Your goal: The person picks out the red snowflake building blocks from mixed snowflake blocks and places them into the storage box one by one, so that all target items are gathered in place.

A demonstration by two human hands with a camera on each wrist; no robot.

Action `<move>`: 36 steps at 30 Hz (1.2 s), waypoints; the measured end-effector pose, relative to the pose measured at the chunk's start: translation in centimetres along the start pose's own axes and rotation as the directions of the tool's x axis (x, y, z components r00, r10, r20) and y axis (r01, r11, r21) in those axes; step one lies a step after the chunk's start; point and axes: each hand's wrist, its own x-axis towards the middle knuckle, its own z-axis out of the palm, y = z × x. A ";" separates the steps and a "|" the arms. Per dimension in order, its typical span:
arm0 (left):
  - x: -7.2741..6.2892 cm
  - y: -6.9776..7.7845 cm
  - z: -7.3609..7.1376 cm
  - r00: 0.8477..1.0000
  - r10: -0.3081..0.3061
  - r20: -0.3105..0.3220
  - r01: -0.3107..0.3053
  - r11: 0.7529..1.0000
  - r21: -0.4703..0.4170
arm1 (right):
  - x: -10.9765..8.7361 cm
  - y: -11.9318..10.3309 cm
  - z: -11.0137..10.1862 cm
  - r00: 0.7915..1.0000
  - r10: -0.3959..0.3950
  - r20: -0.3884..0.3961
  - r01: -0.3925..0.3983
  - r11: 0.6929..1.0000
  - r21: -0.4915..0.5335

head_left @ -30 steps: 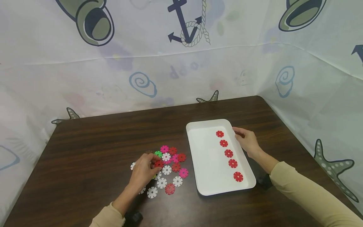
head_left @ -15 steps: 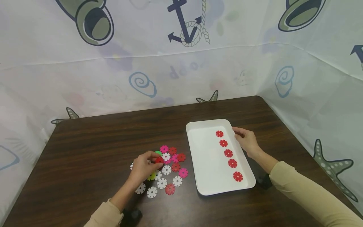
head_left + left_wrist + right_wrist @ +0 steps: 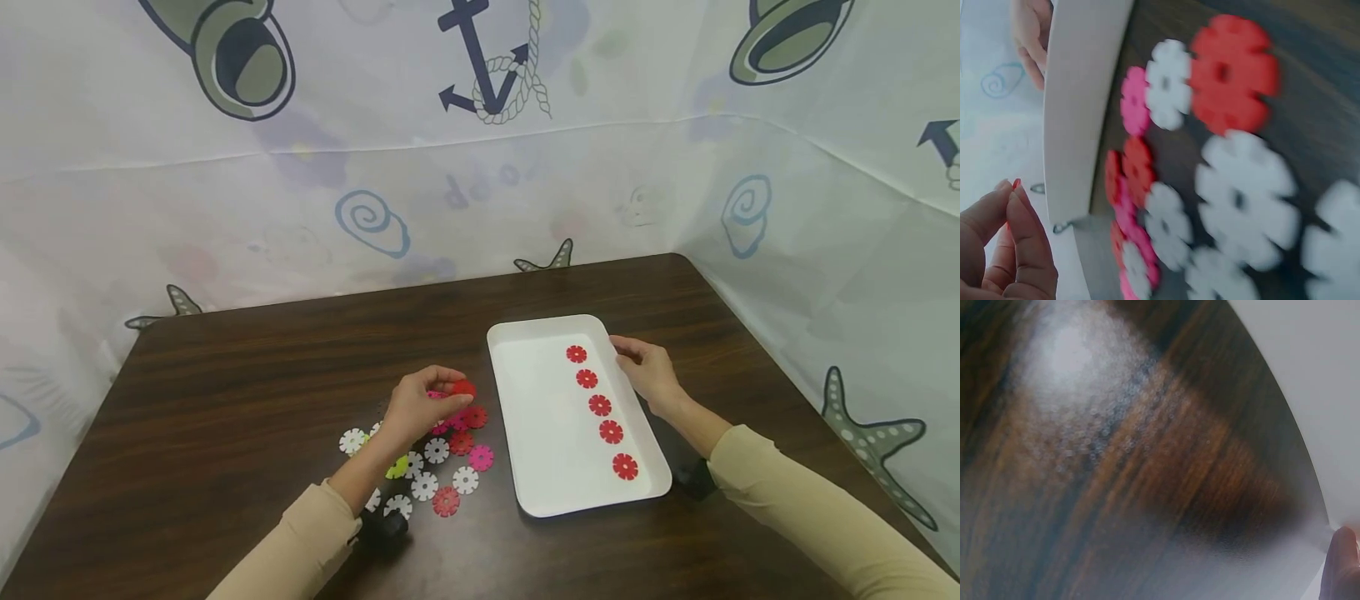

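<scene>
My left hand [image 3: 416,408] pinches a red notched disc [image 3: 464,388] between thumb and fingertips, raised over the far part of a loose group of discs. In the left wrist view only the disc's edge shows between the fingertips. Below lie white discs [image 3: 437,451], pink discs [image 3: 481,457], more red ones and a yellow-green disc [image 3: 397,467], partly hidden by the hand and forearm. A white tray [image 3: 536,417] stands to their right, with several red discs [image 3: 600,405] in a column along its right side. My right hand [image 3: 651,375] grips the tray's right rim near its far corner.
The dark wood-grain table [image 3: 262,375] carries everything. A pale printed cloth [image 3: 300,200] hangs behind the table and along its right side. Black wrist devices [image 3: 384,532] sit at both cuffs.
My left hand has picked the red disc up off the group and carried it up and to the right, uncovering discs at the near left. The right hand stays at the tray rim.
</scene>
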 end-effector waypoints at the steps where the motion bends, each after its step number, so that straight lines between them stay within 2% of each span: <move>1: 0.3 0.3 0.3 1.000 0.002 0.010 -0.002 1.000 -0.017 | 0.0 0.0 0.0 1.000 0.000 -0.001 0.000 1.000 0.000; 6: 1.9 1.9 1.9 0.998 -0.007 0.056 0.014 0.993 -0.119 | 0.1 0.0 0.1 1.000 0.003 -0.003 -0.003 1.000 -0.001; 9: 2.9 2.8 2.9 0.998 -0.005 0.067 0.014 0.990 -0.138 | 0.0 -0.1 0.2 1.000 0.005 -0.004 -0.005 1.000 0.003; 16: 5.0 3.8 5.0 0.994 0.069 0.082 -0.062 0.995 -0.080 | 0.2 0.2 0.4 1.000 0.017 -0.007 -0.017 1.000 0.021; 22: 6.2 4.4 6.6 0.992 0.082 0.098 -0.080 0.996 -0.026 | 0.3 0.4 0.3 1.000 0.016 -0.020 -0.016 1.000 0.009; 30: 7.5 4.3 8.2 0.982 0.153 0.114 -0.159 0.986 0.044 | 0.0 0.3 0.3 0.999 0.034 -0.022 -0.033 0.999 0.015; 36: 8.4 4.2 9.1 0.979 0.177 0.099 -0.186 0.979 0.089 | 0.1 0.4 0.3 0.999 0.035 -0.025 -0.034 0.999 0.014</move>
